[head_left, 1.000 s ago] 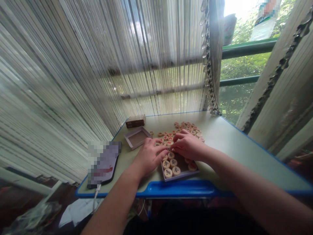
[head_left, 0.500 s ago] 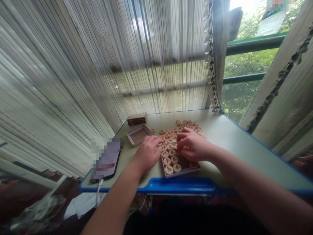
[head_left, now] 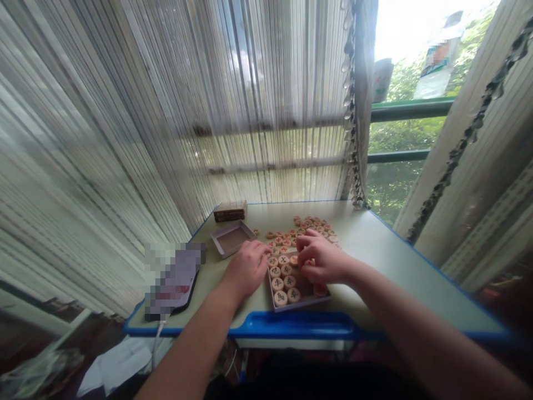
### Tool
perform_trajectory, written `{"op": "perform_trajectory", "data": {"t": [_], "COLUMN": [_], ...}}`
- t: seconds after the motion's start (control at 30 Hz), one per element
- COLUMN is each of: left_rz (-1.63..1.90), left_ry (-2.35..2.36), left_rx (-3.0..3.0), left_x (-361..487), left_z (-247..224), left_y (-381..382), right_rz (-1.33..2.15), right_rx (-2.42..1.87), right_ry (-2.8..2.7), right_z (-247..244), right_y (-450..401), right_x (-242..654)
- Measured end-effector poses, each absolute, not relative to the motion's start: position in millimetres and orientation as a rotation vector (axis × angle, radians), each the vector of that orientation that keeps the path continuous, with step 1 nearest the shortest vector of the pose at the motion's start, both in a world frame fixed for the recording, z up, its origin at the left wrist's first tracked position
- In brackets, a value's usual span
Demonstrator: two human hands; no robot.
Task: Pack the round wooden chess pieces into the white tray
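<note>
A shallow box near the table's front holds several round wooden pieces with black characters in its left part, and a few red-marked ones along its far and right sides. My left hand rests at the box's left edge, its curved fingertips by the far left corner. Over the far right part of the box is my right hand, fingers bent; whether a piece is between them is hidden. Beyond the box, many loose pieces lie on the table, mostly red-marked.
An empty box lid lies left of the pieces, with a small brown box behind it. A phone with a white cable is at the left edge. A blue tray lines the table's front. Curtains hang behind.
The camera view has tilted and shifted, so the table sits lower and farther left. Both hands stay about where they were at the box.
</note>
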State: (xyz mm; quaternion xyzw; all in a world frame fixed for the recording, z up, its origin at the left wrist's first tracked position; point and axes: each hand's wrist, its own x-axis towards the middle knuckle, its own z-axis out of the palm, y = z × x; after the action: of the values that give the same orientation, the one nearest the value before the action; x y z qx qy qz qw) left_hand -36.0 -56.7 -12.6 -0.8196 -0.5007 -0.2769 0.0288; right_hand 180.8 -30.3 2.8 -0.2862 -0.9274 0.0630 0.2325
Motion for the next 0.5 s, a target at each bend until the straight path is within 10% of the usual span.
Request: {"op": "perform_trajectory", "data": {"t": [0.5], "left_rz": [-1.829], "left_ry": [-2.561], "left_rx": [-2.389], "left_x": [-30], "left_z": [-21], "left_y": [-41], "right_rz": [0.845], "right_rx": [-1.221], "right_ry": [-2.126], "right_z": [-16], "right_y": [2], "right_x": [200]}}
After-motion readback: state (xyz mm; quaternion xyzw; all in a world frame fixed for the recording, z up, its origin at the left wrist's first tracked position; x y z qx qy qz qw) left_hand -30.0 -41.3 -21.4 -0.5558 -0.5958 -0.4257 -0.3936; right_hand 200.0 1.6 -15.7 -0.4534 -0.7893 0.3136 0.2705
